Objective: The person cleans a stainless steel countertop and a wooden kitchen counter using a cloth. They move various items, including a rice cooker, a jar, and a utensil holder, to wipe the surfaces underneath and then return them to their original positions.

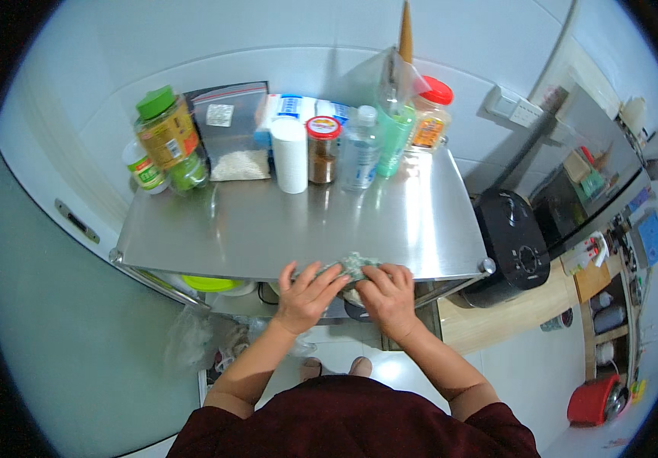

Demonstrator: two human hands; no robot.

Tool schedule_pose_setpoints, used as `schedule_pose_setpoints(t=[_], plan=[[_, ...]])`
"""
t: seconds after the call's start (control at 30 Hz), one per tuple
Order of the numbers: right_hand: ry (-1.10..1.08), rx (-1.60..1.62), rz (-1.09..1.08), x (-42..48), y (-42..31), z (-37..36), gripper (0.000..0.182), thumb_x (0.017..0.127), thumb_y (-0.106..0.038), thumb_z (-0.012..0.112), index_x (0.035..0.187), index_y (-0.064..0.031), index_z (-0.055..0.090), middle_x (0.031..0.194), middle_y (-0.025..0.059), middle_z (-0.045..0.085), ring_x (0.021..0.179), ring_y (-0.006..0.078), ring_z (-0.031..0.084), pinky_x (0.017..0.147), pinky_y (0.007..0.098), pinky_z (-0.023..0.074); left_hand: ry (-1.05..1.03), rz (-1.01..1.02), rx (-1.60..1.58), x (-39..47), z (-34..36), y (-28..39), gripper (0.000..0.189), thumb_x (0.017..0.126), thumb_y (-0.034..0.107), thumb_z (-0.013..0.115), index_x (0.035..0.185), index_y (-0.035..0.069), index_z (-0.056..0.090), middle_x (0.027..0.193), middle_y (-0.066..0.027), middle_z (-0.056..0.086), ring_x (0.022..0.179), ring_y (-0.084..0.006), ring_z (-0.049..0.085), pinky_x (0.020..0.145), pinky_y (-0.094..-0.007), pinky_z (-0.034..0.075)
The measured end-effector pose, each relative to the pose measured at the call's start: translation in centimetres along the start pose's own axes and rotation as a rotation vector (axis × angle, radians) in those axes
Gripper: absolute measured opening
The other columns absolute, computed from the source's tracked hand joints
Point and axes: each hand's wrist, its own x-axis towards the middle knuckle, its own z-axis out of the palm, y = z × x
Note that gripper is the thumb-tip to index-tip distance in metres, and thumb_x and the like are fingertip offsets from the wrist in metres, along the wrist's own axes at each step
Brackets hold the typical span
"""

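Observation:
A crumpled green-and-white patterned cloth (pixel 353 265) lies at the front edge of a stainless steel shelf top (pixel 249 229). My left hand (pixel 310 295) is on the cloth's left part, fingers spread and bent over the edge. On its right part, my right hand (pixel 389 295) grips the cloth with bent fingers. Both hands are close together near the middle of the edge. Part of the cloth is hidden under my fingers.
Along the shelf's back stand a green-lidded jar (pixel 163 131), a zip bag of white grains (pixel 240 163), a white cylinder (pixel 290 157), a red-lidded spice jar (pixel 322 151), a clear bottle (pixel 360 151) and a large red-lidded jar (pixel 431 114). A black appliance (pixel 515 246) stands at right.

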Motion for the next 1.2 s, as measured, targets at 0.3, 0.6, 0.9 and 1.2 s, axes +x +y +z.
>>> schedule_pose_setpoints(t=[0.3,0.6,0.9,1.2], plan=[[-0.073,0.244,-0.214,7.9,-9.9,7.1,0.032,0.070,-0.008,0.055,0.102,-0.0092,0.056,0.119,0.0093,0.051,0.109,0.0320,0.048,0.093,0.0438,0.0384,0.031,-0.140,0.244,-6.5,-7.2,-10.7,0.023,0.073,0.018,0.064,0.096,0.021,0.067,0.110,0.0062,0.061,0.104,-0.0186,0.052,0.093,-0.0471,0.031],[-0.119,0.224,-0.342,14.3,-18.8,13.2,0.054,0.073,-0.010,0.054,0.126,-0.0045,0.045,0.122,0.0140,0.048,0.112,0.0361,0.045,0.097,0.0431,0.0352,-0.015,-0.211,0.455,-10.4,-14.4,-19.6,0.030,0.068,0.019,0.069,0.097,0.018,0.065,0.108,0.0054,0.062,0.103,-0.0182,0.055,0.095,-0.0448,0.031],[-0.210,0.238,-0.333,17.7,-24.8,17.5,0.050,0.079,-0.012,0.051,0.128,-0.0024,0.042,0.126,0.0161,0.045,0.116,0.0378,0.042,0.100,0.0444,0.0315,-0.010,-0.221,0.596,-13.1,-18.0,-25.2,0.035,0.065,0.019,0.071,0.099,0.018,0.065,0.111,0.0055,0.061,0.112,-0.0182,0.052,0.096,-0.0408,0.032],[-0.188,0.273,-0.319,16.8,-24.3,17.2,0.052,0.078,-0.012,0.052,0.129,-0.0023,0.043,0.126,0.0155,0.047,0.118,0.0353,0.042,0.101,0.0432,0.0311,-0.084,-0.290,0.638,-14.2,-17.0,-24.7,0.032,0.074,0.012,0.063,0.106,0.012,0.062,0.118,-0.0013,0.058,0.115,-0.0250,0.049,0.097,-0.0447,0.031]])
